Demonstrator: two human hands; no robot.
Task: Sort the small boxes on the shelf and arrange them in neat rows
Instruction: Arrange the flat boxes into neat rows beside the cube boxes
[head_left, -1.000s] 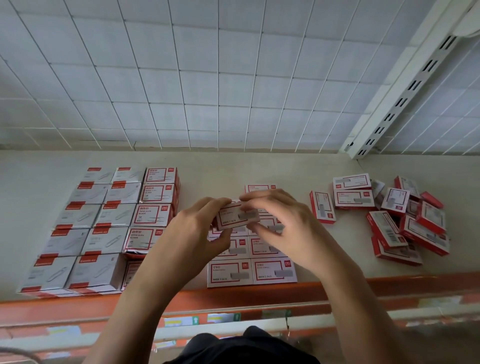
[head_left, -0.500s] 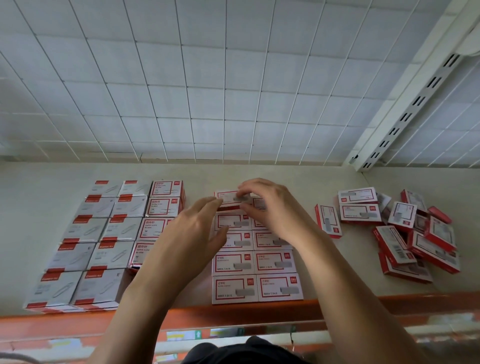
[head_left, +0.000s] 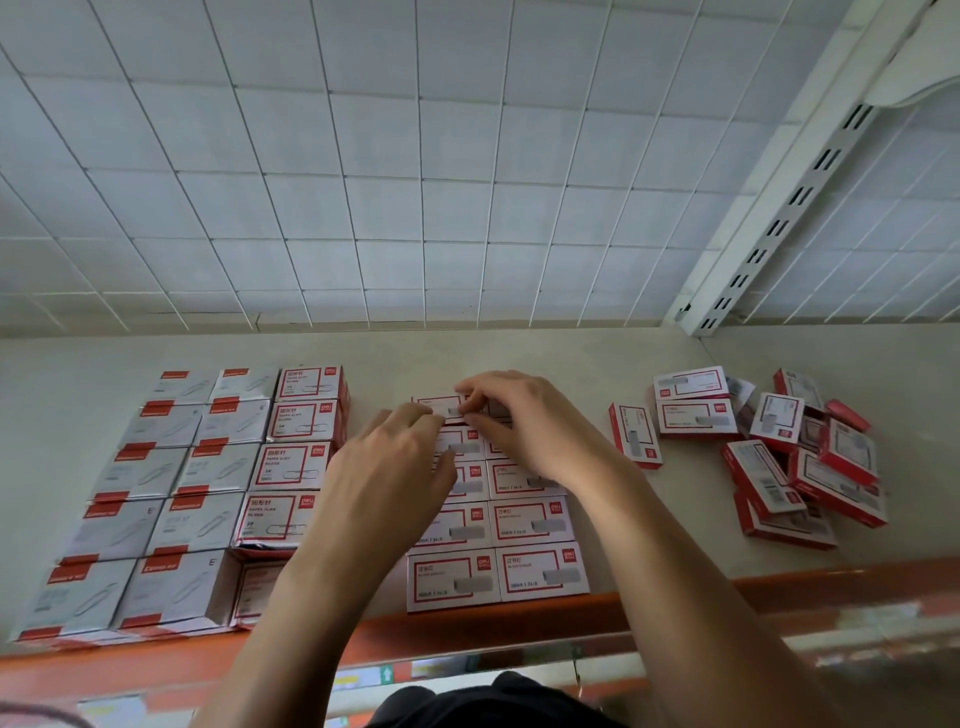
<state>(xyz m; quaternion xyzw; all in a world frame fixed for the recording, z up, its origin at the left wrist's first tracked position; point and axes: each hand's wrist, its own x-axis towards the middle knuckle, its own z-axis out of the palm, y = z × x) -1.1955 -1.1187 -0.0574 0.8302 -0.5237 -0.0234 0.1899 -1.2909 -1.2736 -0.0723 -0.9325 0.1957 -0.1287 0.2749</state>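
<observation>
My right hand (head_left: 524, 421) is pinching the far box (head_left: 436, 406) between fingertips and thumb, pressing it down at the back end of the left column; my left hand (head_left: 387, 467) is hanging relaxed with loose fingers just beside that column's left edge, gripping nothing, though I cannot tell whether its fingertips are touching cardboard; the staple block (head_left: 530, 525) is running in two columns from the orange lip (head_left: 779, 587) back toward my fingers on the shelf (head_left: 571, 364); the paper-clip boxes (head_left: 291, 467) are standing in rows just to the left, and the loose pile (head_left: 810, 467) is lying well apart on the right.

The risk, as I am judging it: I am letting go while the box is sitting skewed, so the column is ending crooked; or my right wrist, crossing low over the block, is dragging neighbours out of line while pulling back; my left palm could be nudging the column sideways too.

A second ago I was holding this box in the air between both hands; now it is lying in its place, and my left hand is off it.
</observation>
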